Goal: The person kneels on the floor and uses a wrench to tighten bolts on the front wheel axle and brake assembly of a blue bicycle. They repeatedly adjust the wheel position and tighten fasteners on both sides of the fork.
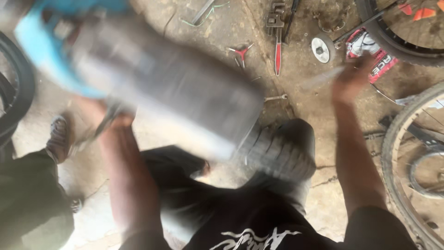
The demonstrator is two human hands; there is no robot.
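Heavy motion blur across the head view. Left hand (pixel 108 118) sits under a big grey tyre (pixel 171 88), fingers curled shut on what looks like a thin metal tool or lever; the blur hides exactly what it is. The tyre runs diagonally from upper left down to the person's knee (pixel 289 148), its lower end resting there, treaded edge visible. A blue object (pixel 51 51) sits behind its upper end.

Right hand (pixel 354 78) is raised well apart from the tyre, fingers closed around a pale thin rod-like object (pixel 321 78), smeared, identity unclear.

Risks, as judgement:
- Tyre is propped only on the knee and the left hand; a slip could let it roll off to the floor or onto the foot.
- Lever under load could spring out of the left grip.
- Loose tools near the feet are a trip or kneel hazard.

Surface: bare, dusty concrete floor (pixel 314 199), cracked, no desk. Scattered on it: red-handled pipe wrench (pixel 277 41), small red-handled cutters (pixel 240 52), a spanner (pixel 276 97), a round white disc part (pixel 322 48). Bicycle wheels at right (pixel 407 153) and upper right (pixel 393 41), a black tyre at the left edge (pixel 18 92). Another person's sandalled foot (pixel 58 136) and olive trouser leg at lower left. Looks like an open workshop, daylight.
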